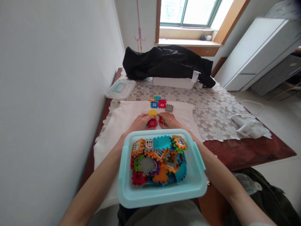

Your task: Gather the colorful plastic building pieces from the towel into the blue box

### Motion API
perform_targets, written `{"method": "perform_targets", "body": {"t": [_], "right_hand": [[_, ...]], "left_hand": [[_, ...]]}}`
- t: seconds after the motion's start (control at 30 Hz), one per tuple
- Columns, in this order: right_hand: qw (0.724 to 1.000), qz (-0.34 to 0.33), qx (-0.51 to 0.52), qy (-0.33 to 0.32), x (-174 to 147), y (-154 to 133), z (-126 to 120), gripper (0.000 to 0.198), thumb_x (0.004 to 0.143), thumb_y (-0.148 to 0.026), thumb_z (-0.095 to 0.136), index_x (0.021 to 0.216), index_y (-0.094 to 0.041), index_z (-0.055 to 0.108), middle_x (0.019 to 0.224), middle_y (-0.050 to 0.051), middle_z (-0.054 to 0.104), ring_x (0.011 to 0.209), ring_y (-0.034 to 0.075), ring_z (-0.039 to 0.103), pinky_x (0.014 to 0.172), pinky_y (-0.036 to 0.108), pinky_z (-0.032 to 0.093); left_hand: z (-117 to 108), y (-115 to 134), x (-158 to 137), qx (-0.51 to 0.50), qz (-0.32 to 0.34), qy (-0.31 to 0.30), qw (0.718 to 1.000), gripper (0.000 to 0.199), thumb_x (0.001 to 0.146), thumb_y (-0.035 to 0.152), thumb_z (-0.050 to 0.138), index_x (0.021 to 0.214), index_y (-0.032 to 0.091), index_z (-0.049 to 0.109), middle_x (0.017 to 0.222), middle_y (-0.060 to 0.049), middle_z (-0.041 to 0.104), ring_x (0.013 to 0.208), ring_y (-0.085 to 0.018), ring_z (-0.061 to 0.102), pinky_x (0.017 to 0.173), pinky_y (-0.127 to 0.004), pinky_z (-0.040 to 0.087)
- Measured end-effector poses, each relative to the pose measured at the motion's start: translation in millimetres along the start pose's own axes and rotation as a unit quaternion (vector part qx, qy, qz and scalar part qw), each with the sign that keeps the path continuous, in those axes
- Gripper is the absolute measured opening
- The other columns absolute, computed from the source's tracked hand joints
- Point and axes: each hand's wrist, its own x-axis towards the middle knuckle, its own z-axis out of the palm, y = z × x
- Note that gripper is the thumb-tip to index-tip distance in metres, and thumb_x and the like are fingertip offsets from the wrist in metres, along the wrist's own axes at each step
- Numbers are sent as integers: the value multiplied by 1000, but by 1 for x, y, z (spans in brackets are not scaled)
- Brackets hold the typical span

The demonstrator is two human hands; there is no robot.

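Beyond the tub, my left hand point(140, 122) is closed on a red toothed building tile point(152, 123), with a bit of blue at its left edge. A yellow rounded tile point(152, 112) lies just past those fingers. My right hand point(168, 120) is closed on a red tile with green on it point(162, 120), mostly covered by the fingers. A small gap separates the two hands. Farther out on the white cloth point(113, 138) are a blue window tile point(154, 104), a red window tile point(162, 104), a grey tile point(169, 108) and a teal tile point(157, 98).
Between my forearms stands a light-teal tub point(162, 198) full of mixed toothed tiles. A white lid point(121, 89) lies back left, near the wall. Black fabric point(164, 61) covers something over a white box point(172, 83). A clear plastic bag point(251, 125) is at the right.
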Motion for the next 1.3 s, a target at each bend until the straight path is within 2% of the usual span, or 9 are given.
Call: {"method": "perform_targets", "body": {"t": [0.17,0.27,0.47,0.7,0.83,0.9,1.03,1.17,1.3], "right_hand": [[1000,-16,23,-1,0,2,-3,40,114,-38,59,151,-23,63,154,19,70,149,36,60,129,63,47],[998,-5,58,33,2,8,0,36,115,-42,53,144,-23,64,147,18,72,144,33,63,129,59,49],[964,144,132,180,5,24,0,39,116,-53,38,136,-28,60,135,11,74,128,29,70,117,50,59],[961,143,51,231,10,35,4,39,115,-51,39,126,-25,66,130,16,69,134,34,63,126,59,51],[953,153,-8,260,16,45,10,39,115,-47,42,135,-24,66,136,18,64,132,37,59,126,66,50],[954,154,-38,256,19,49,12,42,113,-46,46,143,-23,64,142,21,61,134,39,58,125,69,49],[968,151,-89,177,23,51,10,54,107,-45,58,154,-18,60,153,24,59,140,45,55,125,72,47],[974,156,-98,129,21,45,3,56,109,-43,56,157,-14,59,150,26,61,137,45,56,124,71,48],[977,150,-78,132,19,37,-1,55,112,-45,53,157,-15,61,143,23,61,134,43,58,126,67,49]], "left_hand": [[-8,2,3,-1,41,-33,999,27,83,30,89,109,29,81,118,-9,84,122,-32,75,117,-49,60],[-7,-1,3,14,40,-38,998,26,84,29,89,108,25,80,116,-11,83,118,-33,75,112,-50,63],[-6,-11,3,21,57,-37,997,33,85,33,88,116,24,80,126,-14,81,128,-36,75,117,-55,60],[-11,-13,-4,2,29,-49,998,36,86,42,87,117,26,77,126,-16,82,125,-37,76,114,-57,62],[-13,-12,-7,13,25,-45,999,34,84,40,88,112,26,75,125,-15,81,119,-37,77,110,-56,64],[-13,-11,-6,19,18,-46,999,35,83,39,88,113,26,75,125,-15,82,119,-38,78,110,-56,64],[-13,-10,-5,11,29,-55,998,35,87,41,85,118,26,77,132,-14,82,130,-37,76,117,-56,62],[-12,-9,-4,15,31,-47,998,32,89,43,83,116,26,78,129,-14,82,129,-38,76,118,-58,61],[-10,-5,-5,37,32,-47,998,30,85,40,84,110,26,77,118,-12,82,122,-38,76,112,-55,62]]}}
